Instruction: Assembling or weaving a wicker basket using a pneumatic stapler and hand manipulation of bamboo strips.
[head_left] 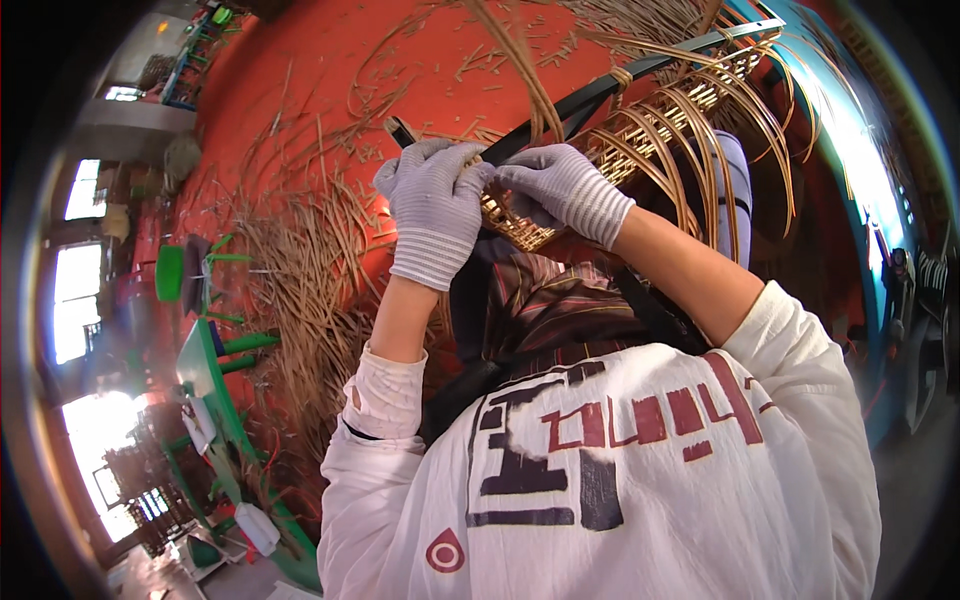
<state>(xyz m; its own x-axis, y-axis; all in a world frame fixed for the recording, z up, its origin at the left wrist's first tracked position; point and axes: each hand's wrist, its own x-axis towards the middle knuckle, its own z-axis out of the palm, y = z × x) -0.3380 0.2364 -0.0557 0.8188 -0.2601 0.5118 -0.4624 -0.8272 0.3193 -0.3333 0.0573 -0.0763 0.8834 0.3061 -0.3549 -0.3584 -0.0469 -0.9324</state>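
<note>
A woven wicker piece [632,142] of tan strands, fixed to a dark frame bar [655,66], extends from my lap toward the upper right. Long loose strands [712,178] arch off its side. My left hand [432,205], in a grey-striped knit glove, is closed at the near corner of the weave, where a dark bar end [402,131] sticks out beyond its fingers. Close beside it, my right hand [572,185], gloved alike, pinches at the woven edge. The strand between its fingertips is too small to make out fully.
Piles of brown strands [310,260] and scattered cut bits lie on the red floor [270,130]. At the left stand a green-edged table [200,350] and a green stool [170,273]. A blue surface [835,120] borders the right side.
</note>
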